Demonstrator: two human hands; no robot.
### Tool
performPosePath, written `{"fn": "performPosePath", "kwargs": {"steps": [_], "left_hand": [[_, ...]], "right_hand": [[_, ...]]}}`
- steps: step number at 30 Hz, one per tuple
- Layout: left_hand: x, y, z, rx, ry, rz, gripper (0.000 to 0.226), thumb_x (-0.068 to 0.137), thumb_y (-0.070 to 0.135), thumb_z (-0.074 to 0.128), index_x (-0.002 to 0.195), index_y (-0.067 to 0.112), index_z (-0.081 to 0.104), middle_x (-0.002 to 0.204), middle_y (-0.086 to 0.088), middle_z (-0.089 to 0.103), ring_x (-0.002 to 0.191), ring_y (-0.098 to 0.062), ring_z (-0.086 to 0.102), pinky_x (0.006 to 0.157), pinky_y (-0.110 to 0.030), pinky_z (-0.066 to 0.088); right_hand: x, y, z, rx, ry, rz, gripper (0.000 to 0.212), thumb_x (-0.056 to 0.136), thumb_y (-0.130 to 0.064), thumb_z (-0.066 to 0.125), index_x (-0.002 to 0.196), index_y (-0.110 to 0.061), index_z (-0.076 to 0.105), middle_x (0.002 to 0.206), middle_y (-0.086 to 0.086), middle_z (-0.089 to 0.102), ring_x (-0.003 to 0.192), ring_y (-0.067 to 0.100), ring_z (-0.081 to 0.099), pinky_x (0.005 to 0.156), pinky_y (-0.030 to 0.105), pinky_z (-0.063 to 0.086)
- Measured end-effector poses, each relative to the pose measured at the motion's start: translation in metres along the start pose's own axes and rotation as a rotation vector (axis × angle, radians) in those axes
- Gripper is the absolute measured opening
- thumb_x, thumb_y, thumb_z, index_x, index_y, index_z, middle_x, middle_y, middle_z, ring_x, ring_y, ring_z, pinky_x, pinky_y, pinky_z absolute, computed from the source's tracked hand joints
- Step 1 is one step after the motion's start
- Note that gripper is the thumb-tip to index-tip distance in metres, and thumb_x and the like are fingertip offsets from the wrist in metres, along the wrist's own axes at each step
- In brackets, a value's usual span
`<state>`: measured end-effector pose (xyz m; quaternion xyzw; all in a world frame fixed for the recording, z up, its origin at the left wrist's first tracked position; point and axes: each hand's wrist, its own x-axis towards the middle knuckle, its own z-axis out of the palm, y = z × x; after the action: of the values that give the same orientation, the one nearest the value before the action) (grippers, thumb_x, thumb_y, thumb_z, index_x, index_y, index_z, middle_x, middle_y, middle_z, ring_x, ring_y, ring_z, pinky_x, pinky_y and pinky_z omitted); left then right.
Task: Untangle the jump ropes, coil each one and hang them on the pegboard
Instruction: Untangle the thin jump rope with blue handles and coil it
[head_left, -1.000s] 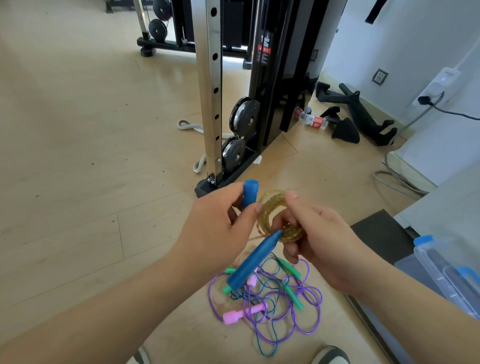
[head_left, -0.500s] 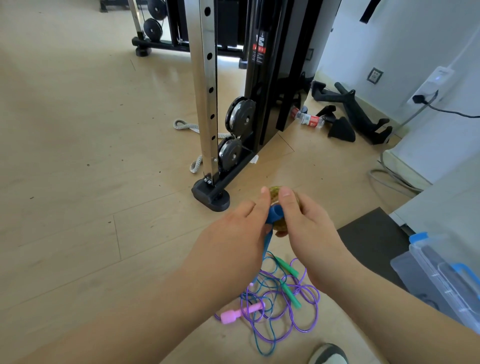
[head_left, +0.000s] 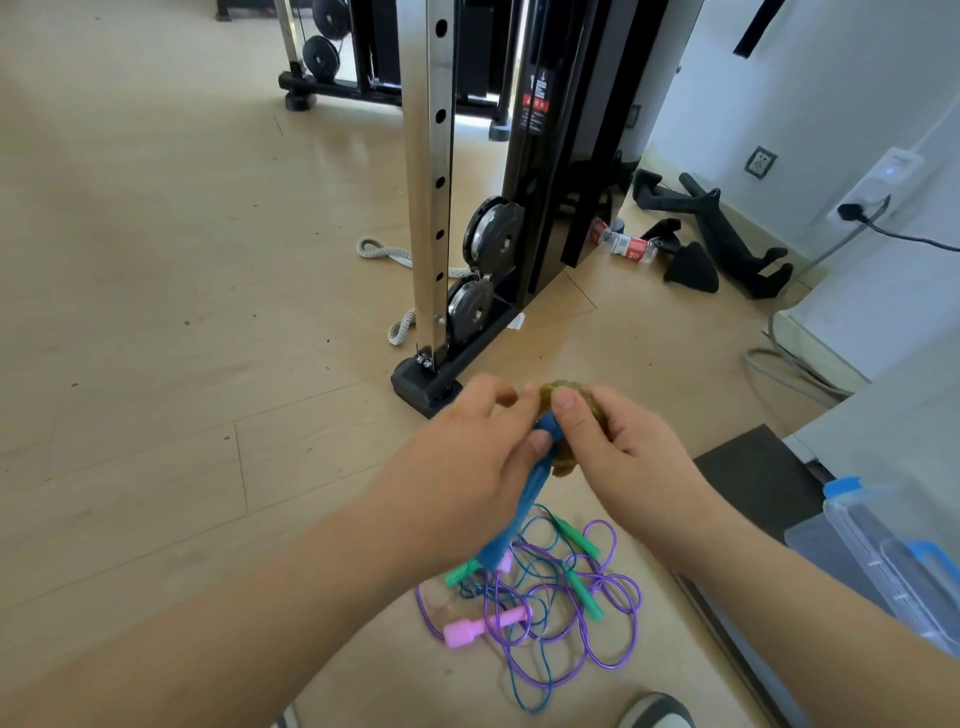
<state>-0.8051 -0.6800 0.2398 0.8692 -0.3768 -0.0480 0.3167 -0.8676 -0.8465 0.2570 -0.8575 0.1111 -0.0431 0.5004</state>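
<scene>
Both hands hold one jump rope at waist height. Its yellow-green cord is wound into a small coil (head_left: 566, 395) that my right hand (head_left: 618, 452) pinches, thumb on top. My left hand (head_left: 467, 467) grips its blue handles (head_left: 524, 499), which point down between the hands. On the floor below lies a tangle of two more ropes: a purple cord (head_left: 608, 644) with pink handles (head_left: 465, 631) and a teal cord (head_left: 524, 686) with green handles (head_left: 584, 587). No pegboard is in view.
A black and chrome cable machine (head_left: 431, 208) stands just ahead, its foot (head_left: 415, 387) near my hands. A clear bin with blue clips (head_left: 893, 556) and a dark mat (head_left: 753, 473) lie at right. A bottle (head_left: 626, 244) and black attachments (head_left: 727, 244) lie by the wall.
The coil, held open and visible a second ago, is now pressed tight between my hands. The blue handles have been brought together and swung downward. The view has tipped down slightly.
</scene>
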Motion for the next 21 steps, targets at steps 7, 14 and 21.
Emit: {"fn": "performPosePath", "kwargs": {"steps": [7,14,21], "left_hand": [[-0.001,-0.01,-0.027,-0.541,-0.22,-0.106,0.06,0.086,0.012,0.081,0.14,0.027,0.059,0.131,0.015,0.068,0.122,0.003,0.062,0.11,-0.026,0.048],[0.003,-0.005,-0.029,-0.56,-0.167,-0.253,0.03,0.079,0.014,0.087,0.099,0.028,0.07,0.091,0.003,0.076,0.084,-0.015,0.074,0.077,-0.028,0.06],[0.006,-0.006,-0.024,-0.611,-0.115,-0.298,0.016,0.086,0.021,0.081,0.091,0.026,0.067,0.09,-0.005,0.074,0.079,-0.012,0.066,0.08,-0.034,0.057]], "right_hand": [[-0.002,-0.002,-0.011,0.023,-0.314,-0.064,0.021,0.105,-0.033,0.052,0.1,-0.02,0.069,0.088,0.007,0.07,0.08,0.013,0.063,0.076,0.026,0.055],[0.002,0.005,-0.004,0.026,-0.231,-0.031,0.021,0.097,-0.038,0.065,0.097,-0.017,0.065,0.084,0.01,0.075,0.078,0.028,0.074,0.08,0.055,0.059],[0.0,0.003,-0.008,0.259,-0.261,0.001,0.02,0.092,-0.02,0.069,0.108,-0.008,0.065,0.093,0.01,0.079,0.085,0.03,0.076,0.079,0.04,0.063]]}}
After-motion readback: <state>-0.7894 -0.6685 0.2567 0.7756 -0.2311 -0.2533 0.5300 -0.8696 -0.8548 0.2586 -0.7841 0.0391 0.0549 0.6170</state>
